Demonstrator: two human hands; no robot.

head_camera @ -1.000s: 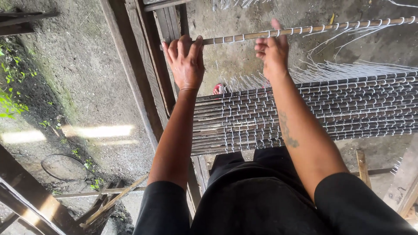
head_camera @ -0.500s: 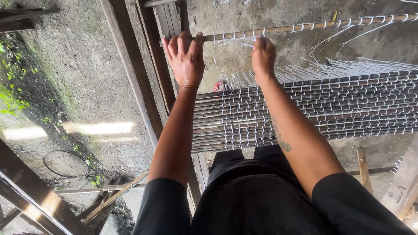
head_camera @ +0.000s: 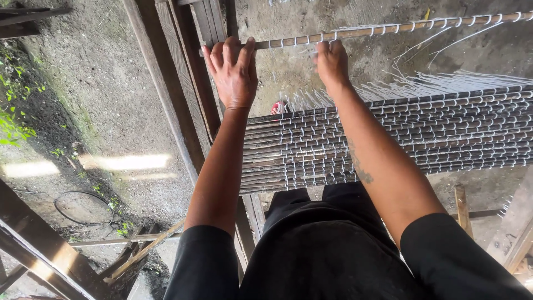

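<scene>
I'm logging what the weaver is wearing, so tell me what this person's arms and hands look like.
Both arms are bare from above the elbow down, with short black sleeves covering the upper arms. The left hand and right hand wear no gloves, and no rings or watch show. The right forearm carries a small dark tattoo on its inner side. The left forearm shows no markings.

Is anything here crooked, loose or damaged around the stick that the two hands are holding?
The stick under the left hand and right hand runs slightly tilted, its right end higher, and sits apart from the packed mat of sticks. Loose white strings hang slack and untidy between them. Nothing looks broken.
</scene>
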